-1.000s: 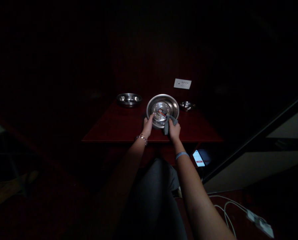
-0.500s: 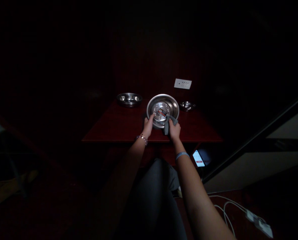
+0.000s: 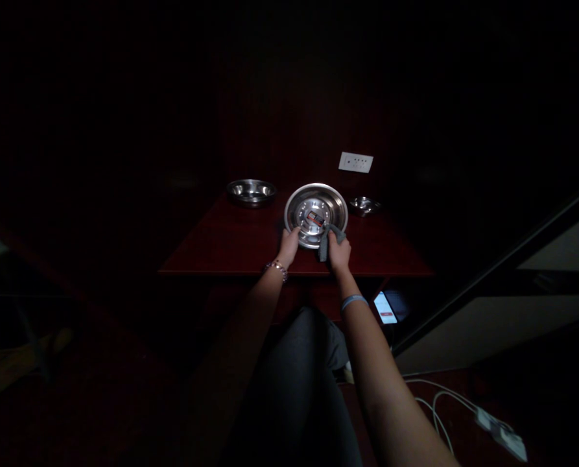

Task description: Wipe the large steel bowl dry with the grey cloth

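Observation:
A shiny steel bowl [image 3: 335,207] with a label on its inner bottom is tilted up so its inside faces me, above the dark red table [image 3: 231,250]. My left hand [image 3: 288,248] grips its lower left rim, thumb on the inside and the other fingers hidden behind. At the lower right rim, my right hand [image 3: 340,253] is closed on a grey cloth [image 3: 325,245], which lies against the bowl's edge. A wider steel bowl [image 3: 251,193] stands at the back left of the table, and a smaller steel bowl [image 3: 364,206] stands to the right.
A white wall socket [image 3: 356,162] is set behind the table. Below the table's right side glows a phone screen [image 3: 385,307]. A white power strip [image 3: 500,433] with cables lies on the floor at the lower right. Surroundings are very dark.
My left thumb has slid slightly down toward the bowl's rim, and the bowl has turned a little with its label. The right hand and cloth look nearly unchanged.

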The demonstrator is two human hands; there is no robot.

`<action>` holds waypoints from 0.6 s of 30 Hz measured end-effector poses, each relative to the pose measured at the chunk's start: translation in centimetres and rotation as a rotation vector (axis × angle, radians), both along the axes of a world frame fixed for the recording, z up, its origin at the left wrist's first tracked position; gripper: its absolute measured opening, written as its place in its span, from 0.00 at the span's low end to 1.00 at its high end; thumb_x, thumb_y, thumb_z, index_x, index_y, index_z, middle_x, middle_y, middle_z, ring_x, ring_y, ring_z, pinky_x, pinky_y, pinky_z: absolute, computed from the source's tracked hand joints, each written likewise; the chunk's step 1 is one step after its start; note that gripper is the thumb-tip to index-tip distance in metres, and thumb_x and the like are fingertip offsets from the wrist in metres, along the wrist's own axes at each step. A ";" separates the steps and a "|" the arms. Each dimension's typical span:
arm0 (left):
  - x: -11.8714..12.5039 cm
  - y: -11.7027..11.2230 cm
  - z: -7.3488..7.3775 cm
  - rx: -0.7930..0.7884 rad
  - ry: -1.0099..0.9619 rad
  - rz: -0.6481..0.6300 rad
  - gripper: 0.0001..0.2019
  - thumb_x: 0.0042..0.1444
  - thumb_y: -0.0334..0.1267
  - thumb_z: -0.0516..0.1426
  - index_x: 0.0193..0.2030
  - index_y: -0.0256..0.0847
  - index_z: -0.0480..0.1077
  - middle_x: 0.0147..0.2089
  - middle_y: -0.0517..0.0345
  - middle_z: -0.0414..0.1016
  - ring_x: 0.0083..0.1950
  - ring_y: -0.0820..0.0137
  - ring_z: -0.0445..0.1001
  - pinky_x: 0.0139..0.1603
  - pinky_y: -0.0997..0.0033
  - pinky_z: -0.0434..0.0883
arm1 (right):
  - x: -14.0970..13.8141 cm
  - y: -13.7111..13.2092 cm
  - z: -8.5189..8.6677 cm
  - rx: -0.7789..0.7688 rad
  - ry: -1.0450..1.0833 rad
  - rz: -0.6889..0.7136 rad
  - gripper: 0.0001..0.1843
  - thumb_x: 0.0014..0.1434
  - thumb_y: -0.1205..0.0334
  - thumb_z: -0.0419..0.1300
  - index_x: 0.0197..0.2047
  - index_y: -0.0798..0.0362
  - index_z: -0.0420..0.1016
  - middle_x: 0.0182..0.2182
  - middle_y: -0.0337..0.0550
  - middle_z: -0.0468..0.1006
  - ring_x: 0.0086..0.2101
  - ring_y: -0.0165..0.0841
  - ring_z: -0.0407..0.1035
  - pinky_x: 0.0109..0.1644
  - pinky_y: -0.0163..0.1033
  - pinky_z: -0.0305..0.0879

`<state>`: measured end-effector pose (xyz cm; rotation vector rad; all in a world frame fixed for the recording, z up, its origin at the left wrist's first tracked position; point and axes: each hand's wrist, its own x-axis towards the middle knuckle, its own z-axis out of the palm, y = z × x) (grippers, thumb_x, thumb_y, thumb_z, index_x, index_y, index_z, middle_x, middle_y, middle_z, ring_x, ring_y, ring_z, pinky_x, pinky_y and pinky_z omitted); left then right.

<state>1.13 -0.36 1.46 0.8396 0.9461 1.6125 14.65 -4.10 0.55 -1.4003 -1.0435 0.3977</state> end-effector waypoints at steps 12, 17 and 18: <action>-0.1 -0.3 0.4 0.111 0.030 -0.027 0.12 0.56 0.35 0.59 0.46 0.34 0.76 0.50 0.46 0.81 0.55 0.62 0.77 0.64 0.60 0.67 | 0.0 0.1 -0.1 0.009 0.009 0.009 0.19 0.60 0.49 0.58 0.44 0.54 0.81 0.42 0.47 0.84 0.45 0.40 0.77 0.52 0.42 0.69; -0.1 0.0 0.0 0.086 0.057 -0.014 0.12 0.50 0.28 0.59 0.43 0.34 0.76 0.47 0.48 0.81 0.53 0.63 0.77 0.63 0.60 0.67 | 0.0 0.1 -0.1 0.022 0.013 -0.002 0.19 0.60 0.49 0.58 0.44 0.53 0.81 0.42 0.47 0.84 0.47 0.41 0.77 0.53 0.42 0.69; -0.1 0.0 -0.1 0.073 0.057 -0.010 0.12 0.49 0.27 0.59 0.42 0.35 0.75 0.46 0.49 0.81 0.53 0.63 0.77 0.63 0.60 0.67 | 0.0 0.1 -0.1 0.026 0.017 -0.004 0.18 0.60 0.49 0.57 0.44 0.53 0.80 0.43 0.47 0.84 0.47 0.41 0.76 0.53 0.42 0.68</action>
